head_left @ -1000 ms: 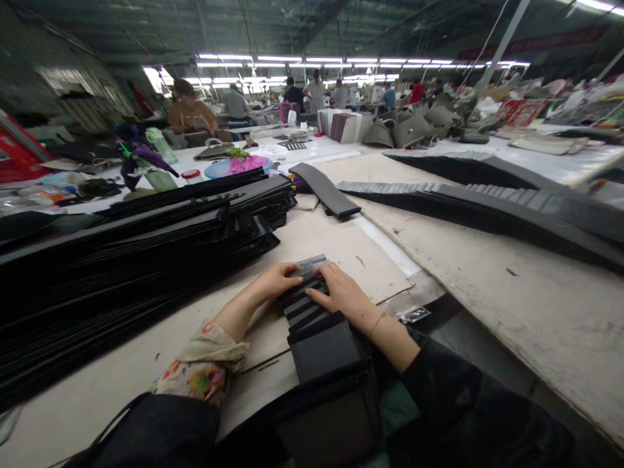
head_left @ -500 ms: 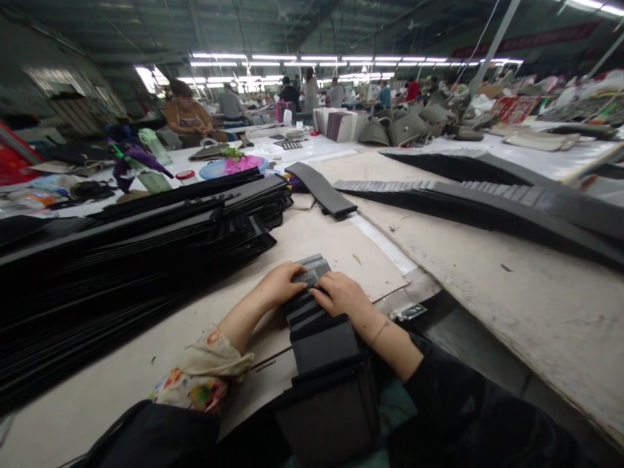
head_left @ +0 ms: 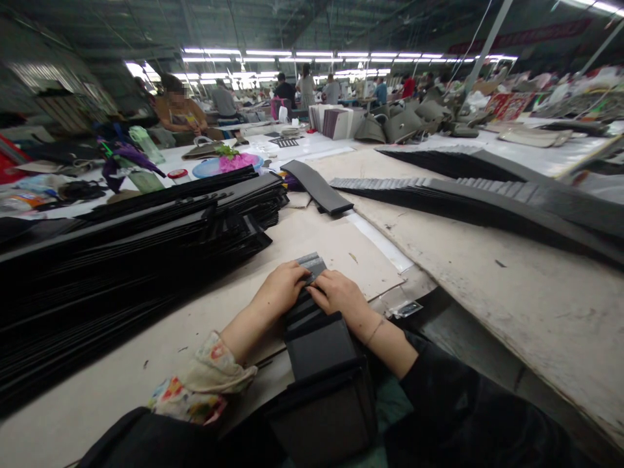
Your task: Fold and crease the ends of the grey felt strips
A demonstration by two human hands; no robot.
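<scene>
A fanned stack of dark grey cards (head_left: 319, 338) runs from my lap up onto the table edge. My left hand (head_left: 281, 290) rests on its left side, fingers curled over the top cards. On the right side lies my right hand (head_left: 338, 294), fingers bent and pinching the uppermost grey card (head_left: 312, 265). The two hands almost touch at the far end of the stack. A floral cuff covers my left forearm; a black sleeve covers the right.
A big pile of flat black bags (head_left: 121, 240) fills the table's left. Long fanned rows of grey cards (head_left: 487, 198) lie at the right, a shorter dark stack (head_left: 318, 187) ahead. A beige paper sheet (head_left: 336, 250) lies under the hands. Other people work at far tables.
Both hands have drawn closer together at the far end of the stack, the left one sliding right over the top cards. The view has shifted slightly.
</scene>
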